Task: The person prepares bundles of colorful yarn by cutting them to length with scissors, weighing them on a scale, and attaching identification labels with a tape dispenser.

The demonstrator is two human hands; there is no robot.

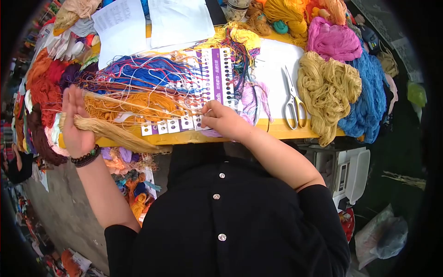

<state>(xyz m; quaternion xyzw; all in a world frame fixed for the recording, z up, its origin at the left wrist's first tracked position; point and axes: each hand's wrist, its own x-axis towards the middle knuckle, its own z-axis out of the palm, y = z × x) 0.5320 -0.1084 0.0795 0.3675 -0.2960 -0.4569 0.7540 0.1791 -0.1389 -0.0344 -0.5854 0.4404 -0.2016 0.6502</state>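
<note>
A skein of beige thread (117, 133) loops round my left hand (78, 124), passing by the thumb, with the fingers stretched upward and its tail hanging over the table's front edge. Pale strands run from that side across to the punched card (216, 76), a white and purple strip with holes along its edges. My right hand (226, 121) pinches at the card's lower end, where the beige strands meet the holes; the fingertips partly hide the grip. Orange threads (152, 104) and blue threads (138, 71) hang from the card's holes and spread out to the left.
Scissors (292, 104) lie right of the card on white paper. Thick skeins crowd both sides: tan (328, 92), blue (367, 101), pink (333, 39) and red (44, 76). Printed sheets (121, 27) lie at the back. A scale (344, 171) stands below the table's right side.
</note>
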